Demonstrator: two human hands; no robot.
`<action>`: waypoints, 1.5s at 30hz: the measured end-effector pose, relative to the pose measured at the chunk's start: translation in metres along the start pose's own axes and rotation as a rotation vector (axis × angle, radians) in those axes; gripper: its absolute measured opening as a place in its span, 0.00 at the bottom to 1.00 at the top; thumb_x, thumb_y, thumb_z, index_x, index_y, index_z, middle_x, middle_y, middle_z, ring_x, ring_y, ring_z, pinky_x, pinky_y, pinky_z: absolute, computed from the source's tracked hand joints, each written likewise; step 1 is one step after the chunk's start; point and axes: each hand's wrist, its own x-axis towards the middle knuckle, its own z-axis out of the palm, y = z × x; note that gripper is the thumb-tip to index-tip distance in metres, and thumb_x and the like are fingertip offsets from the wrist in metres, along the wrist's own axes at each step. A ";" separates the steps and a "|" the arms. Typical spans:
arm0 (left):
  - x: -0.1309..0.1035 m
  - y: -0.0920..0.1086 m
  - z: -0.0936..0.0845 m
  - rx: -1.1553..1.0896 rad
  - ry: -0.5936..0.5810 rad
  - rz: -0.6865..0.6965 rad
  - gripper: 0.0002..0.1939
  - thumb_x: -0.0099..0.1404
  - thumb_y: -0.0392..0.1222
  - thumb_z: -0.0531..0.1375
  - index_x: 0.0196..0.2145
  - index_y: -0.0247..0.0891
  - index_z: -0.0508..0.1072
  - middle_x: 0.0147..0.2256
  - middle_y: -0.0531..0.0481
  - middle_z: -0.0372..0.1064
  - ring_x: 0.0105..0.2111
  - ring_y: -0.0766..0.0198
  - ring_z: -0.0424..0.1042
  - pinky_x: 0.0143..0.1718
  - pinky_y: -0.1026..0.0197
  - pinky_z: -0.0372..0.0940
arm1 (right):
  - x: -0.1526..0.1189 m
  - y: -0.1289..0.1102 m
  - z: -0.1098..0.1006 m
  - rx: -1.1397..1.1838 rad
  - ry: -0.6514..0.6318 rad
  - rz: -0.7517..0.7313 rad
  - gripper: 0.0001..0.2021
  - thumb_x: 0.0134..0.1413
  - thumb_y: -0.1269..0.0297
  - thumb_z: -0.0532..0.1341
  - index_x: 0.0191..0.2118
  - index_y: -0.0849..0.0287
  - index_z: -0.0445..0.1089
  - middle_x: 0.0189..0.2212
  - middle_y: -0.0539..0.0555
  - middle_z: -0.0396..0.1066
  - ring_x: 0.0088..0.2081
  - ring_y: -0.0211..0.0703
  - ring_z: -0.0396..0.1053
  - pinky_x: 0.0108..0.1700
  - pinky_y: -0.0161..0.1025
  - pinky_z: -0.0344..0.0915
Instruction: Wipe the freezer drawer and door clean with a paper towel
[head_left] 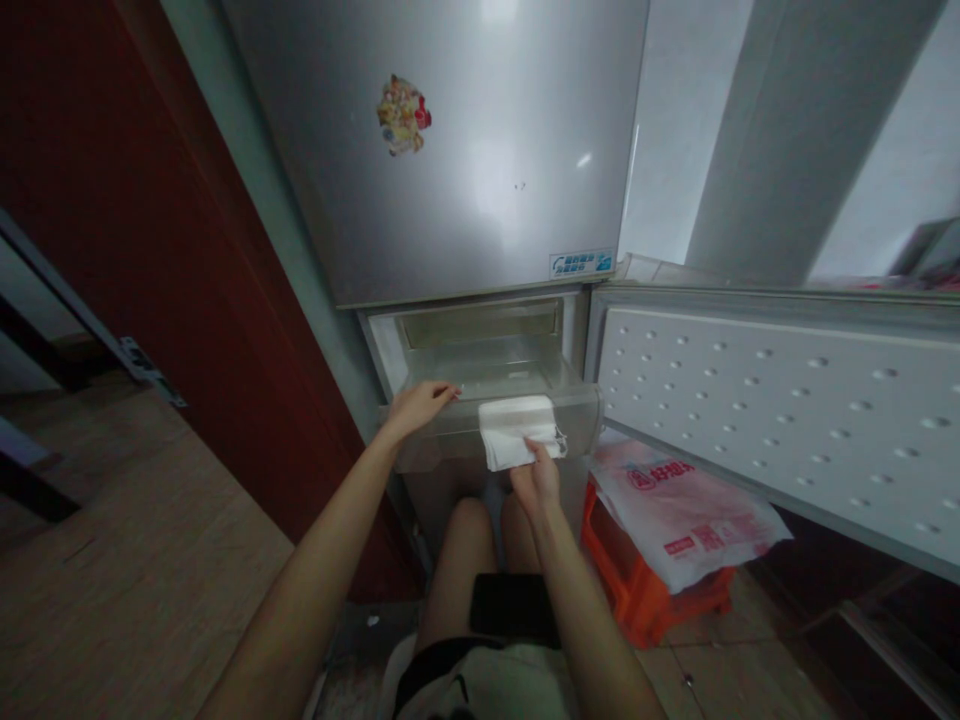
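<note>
A clear drawer (450, 447) is pulled out of the lower fridge compartment. My right hand (538, 480) grips a folded white cloth (514, 425) against the drawer's front, near its right side. Fine strings hang at the cloth's right edge. On the left, my left hand (421, 405) rests at the drawer's top rim with fingers bent together; whether anything small is between them is hidden.
The open lower fridge door (780, 400) reaches out to the right. Below it, an orange stool (652, 610) bears a white plastic bag (675, 510) with red print. A brown door (187, 250) stands left. A black phone (512, 605) lies on the lap.
</note>
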 end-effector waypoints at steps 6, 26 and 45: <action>0.001 0.001 0.001 -0.001 0.008 0.009 0.21 0.69 0.53 0.48 0.45 0.46 0.78 0.46 0.52 0.78 0.47 0.55 0.74 0.40 0.60 0.62 | -0.007 0.045 0.013 -0.020 -0.032 0.036 0.19 0.41 0.76 0.60 0.44 0.59 0.69 0.36 0.49 0.77 0.42 0.38 0.75 0.59 0.44 0.65; 0.001 -0.003 0.001 -0.004 0.007 0.008 0.21 0.68 0.54 0.49 0.45 0.47 0.78 0.45 0.51 0.78 0.46 0.54 0.73 0.41 0.60 0.62 | -0.002 0.004 -0.005 -0.012 0.017 -0.019 0.20 0.44 0.75 0.58 0.46 0.58 0.69 0.39 0.49 0.77 0.45 0.38 0.74 0.59 0.42 0.65; 0.004 -0.006 0.004 -0.066 0.012 0.023 0.20 0.68 0.53 0.50 0.45 0.45 0.78 0.45 0.51 0.78 0.46 0.54 0.74 0.43 0.59 0.63 | -0.018 0.080 0.032 -0.079 -0.076 0.047 0.17 0.40 0.74 0.61 0.41 0.59 0.69 0.34 0.49 0.77 0.41 0.39 0.75 0.54 0.41 0.68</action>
